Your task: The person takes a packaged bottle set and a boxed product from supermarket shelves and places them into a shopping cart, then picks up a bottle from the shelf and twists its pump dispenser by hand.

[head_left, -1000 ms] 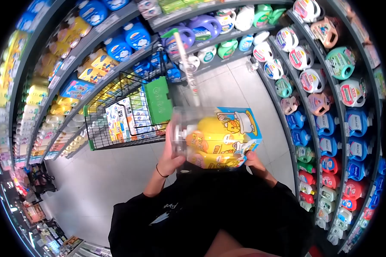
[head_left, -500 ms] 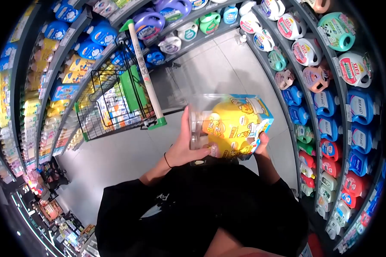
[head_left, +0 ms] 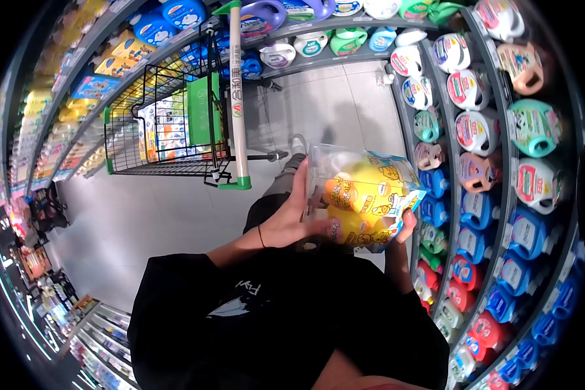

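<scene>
Between my two hands is a see-through plastic gift-style box (head_left: pixel 374 198) with yellow contents, cartoon figures and a blue end panel. My left hand (head_left: pixel 287 220) grips its left end, fingers up the side and thumb across the lower front. At the opposite end, the fingers of my right hand (head_left: pixel 403 226) close around the blue-edged lower corner. The box is held tilted in front of my body. What exactly the yellow contents are, I cannot tell.
A wire shopping cart (head_left: pixel 162 146) with a beige handle and green trim stands ahead on the left, with colourful packs (head_left: pixel 164 127) inside. Shelves of detergent bottles (head_left: pixel 478 166) curve along the right, back and left. Pale tiled floor (head_left: pixel 143 224) runs between them.
My view has turned, so the cart and shelves sit differently. A leg and shoe now show beside the cart. The box appears slightly farther right, still in both hands.
</scene>
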The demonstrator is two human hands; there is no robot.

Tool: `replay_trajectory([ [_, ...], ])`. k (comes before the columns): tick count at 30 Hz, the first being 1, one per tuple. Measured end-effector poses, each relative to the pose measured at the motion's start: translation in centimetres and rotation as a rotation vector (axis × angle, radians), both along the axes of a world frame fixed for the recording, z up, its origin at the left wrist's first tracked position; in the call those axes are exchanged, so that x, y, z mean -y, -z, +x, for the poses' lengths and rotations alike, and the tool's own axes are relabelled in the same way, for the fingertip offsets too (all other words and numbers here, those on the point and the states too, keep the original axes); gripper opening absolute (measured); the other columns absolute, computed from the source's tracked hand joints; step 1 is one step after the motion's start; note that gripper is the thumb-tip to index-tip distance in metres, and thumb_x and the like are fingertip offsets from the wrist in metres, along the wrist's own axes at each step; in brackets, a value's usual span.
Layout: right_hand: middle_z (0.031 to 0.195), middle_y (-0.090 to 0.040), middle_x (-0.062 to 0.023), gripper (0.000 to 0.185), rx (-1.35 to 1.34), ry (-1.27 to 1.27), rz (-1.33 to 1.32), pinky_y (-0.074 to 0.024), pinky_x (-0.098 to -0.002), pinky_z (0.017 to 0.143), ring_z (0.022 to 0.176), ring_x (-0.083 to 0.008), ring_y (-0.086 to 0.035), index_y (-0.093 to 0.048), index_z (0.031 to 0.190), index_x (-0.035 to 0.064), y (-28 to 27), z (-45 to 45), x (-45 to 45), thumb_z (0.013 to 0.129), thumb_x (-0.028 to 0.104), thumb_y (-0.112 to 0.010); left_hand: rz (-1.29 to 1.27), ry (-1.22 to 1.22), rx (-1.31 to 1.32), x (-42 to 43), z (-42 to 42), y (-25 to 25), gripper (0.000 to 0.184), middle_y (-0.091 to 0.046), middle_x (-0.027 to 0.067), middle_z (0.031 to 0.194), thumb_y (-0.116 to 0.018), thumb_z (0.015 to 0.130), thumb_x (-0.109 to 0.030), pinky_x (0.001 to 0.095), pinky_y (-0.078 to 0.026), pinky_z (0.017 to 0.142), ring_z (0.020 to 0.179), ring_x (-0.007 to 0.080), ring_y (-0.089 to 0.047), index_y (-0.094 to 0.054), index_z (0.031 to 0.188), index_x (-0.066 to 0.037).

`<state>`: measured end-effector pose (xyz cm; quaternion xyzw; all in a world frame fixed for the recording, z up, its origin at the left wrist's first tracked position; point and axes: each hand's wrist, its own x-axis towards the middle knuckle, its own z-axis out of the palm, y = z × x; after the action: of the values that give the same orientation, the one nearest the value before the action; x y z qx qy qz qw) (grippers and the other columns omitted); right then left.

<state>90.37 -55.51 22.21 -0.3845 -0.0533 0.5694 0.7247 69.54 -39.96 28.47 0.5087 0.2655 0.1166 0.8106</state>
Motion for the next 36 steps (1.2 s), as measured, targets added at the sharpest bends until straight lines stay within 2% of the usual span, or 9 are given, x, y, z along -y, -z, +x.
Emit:
replay_trajectory([
  [6, 0.138, -0.049, -0.0112, 0.074, 0.31, -0.159, 0.031, -0.0373, -0.0404, 0.105, 0.123, -0.0269, -0.049, -0.038, 0.14, 0.0018, -1.5, 3.2, -7.3, 0.086, 0.05, -0.054, -0.119, -0.143, 0.187, -5.7, -0.1, 0.7, 0.116, -0.013, 0.0158, 0.152, -0.078, 0.08, -0.019, 0.0427, -0.037, 0.105, 0.133, 0.0276, -0.035, 0.014, 0.149, -0.005],
  [9, 0.133, -0.052, -0.0135, 0.074, 0.263, -0.281, 0.007, -0.0414, -0.0418, 0.101, 0.118, -0.0288, -0.054, -0.039, 0.139, -0.0004, -1.8, 4.2, -11.4, 0.085, 0.048, -0.056, -0.071, -0.251, 0.175, -7.8, -1.5, 1.5, 0.118, -0.013, 0.0153, 0.152, -0.078, 0.079, -0.019, 0.0421, -0.038, 0.104, 0.132, 0.0268, -0.037, 0.015, 0.149, -0.005],
  [13, 0.132, -0.054, -0.0146, 0.08, 0.484, -0.418, -0.161, -0.042, -0.0422, 0.101, 0.117, -0.0303, -0.054, -0.04, 0.139, -0.0003, -3.4, 2.9, -19.2, 0.08, 0.05, -0.06, -0.085, -0.463, 0.198, -10.2, -3.9, 2.1, 0.12, -0.013, 0.0152, 0.152, -0.079, 0.078, -0.023, 0.0421, -0.04, 0.103, 0.131, 0.0273, -0.038, 0.016, 0.15, -0.006],
  [15, 0.13, -0.053, -0.0141, 0.083, 0.427, -0.502, -0.141, -0.0447, -0.039, 0.097, 0.114, -0.0264, -0.056, -0.035, 0.141, -0.0008, -3.8, 1.3, -23.2, 0.08, 0.048, -0.063, -0.111, -0.571, 0.19, -10.6, -5.2, 3.3, 0.12, -0.014, 0.0151, 0.152, -0.078, 0.078, -0.026, 0.0423, -0.041, 0.102, 0.13, 0.0277, -0.04, 0.016, 0.15, -0.007],
  [17, 0.129, -0.054, -0.0141, 0.085, 0.414, -0.63, -0.062, -0.045, -0.0382, 0.096, 0.113, -0.0257, -0.056, -0.034, 0.141, -0.001, -4.9, -0.7, -26.7, 0.079, 0.049, -0.063, -0.116, -0.672, 0.224, -10.6, -6.3, 3.1, 0.117, -0.024, 0.015, 0.147, -0.076, 0.078, -0.026, 0.042, -0.04, 0.102, 0.127, 0.0276, -0.042, 0.014, 0.151, -0.009],
  [22, 0.121, -0.056, -0.0088, 0.083, 0.362, -0.851, 0.033, -0.0455, -0.0254, 0.075, 0.096, -0.0153, -0.056, -0.034, 0.141, 0.0016, -3.9, -3.1, -32.1, 0.081, 0.053, -0.06, -0.06, -0.981, 0.28, -11.2, -7.4, 1.0, 0.115, -0.034, 0.0161, 0.141, -0.073, 0.075, -0.028, 0.0419, -0.039, 0.102, 0.124, 0.0271, -0.044, 0.011, 0.152, -0.012],
  [27, 0.122, -0.055, -0.0107, 0.073, 0.202, -0.938, 0.059, -0.0459, -0.0282, 0.082, 0.1, -0.018, -0.057, -0.032, 0.142, 0.0018, -5.2, -3.9, -36.4, 0.086, 0.041, -0.057, 0.029, -1.178, 0.195, -12.9, -5.8, 0.0, 0.11, -0.031, 0.0162, 0.147, -0.07, 0.07, -0.03, 0.0451, -0.043, 0.1, 0.128, 0.0334, -0.042, -0.001, 0.153, -0.013],
  [31, 0.131, -0.055, -0.0143, 0.073, 0.292, -0.957, 0.11, -0.0421, -0.0371, 0.101, 0.119, -0.0259, -0.054, -0.041, 0.138, -0.0026, -3.2, 1.1, -39.2, 0.088, 0.049, -0.053, 0.0, -1.132, 0.282, -16.6, -3.0, -2.1, 0.111, -0.032, 0.0178, 0.143, -0.068, 0.072, -0.02, 0.0439, -0.039, 0.104, 0.128, 0.0311, -0.043, 0.009, 0.152, -0.009],
  [36, 0.132, -0.054, -0.0159, 0.068, 0.265, -0.893, 0.045, -0.0424, -0.0395, 0.101, 0.117, -0.0284, -0.055, -0.039, 0.138, -0.0026, -2.2, 7.7, -42.5, 0.091, 0.045, -0.045, 0.099, -0.987, 0.091, -21.5, 2.1, -2.0, 0.111, -0.017, 0.0187, 0.151, -0.066, 0.074, -0.015, 0.045, -0.036, 0.106, 0.131, 0.0317, -0.037, 0.013, 0.151, -0.006],
])
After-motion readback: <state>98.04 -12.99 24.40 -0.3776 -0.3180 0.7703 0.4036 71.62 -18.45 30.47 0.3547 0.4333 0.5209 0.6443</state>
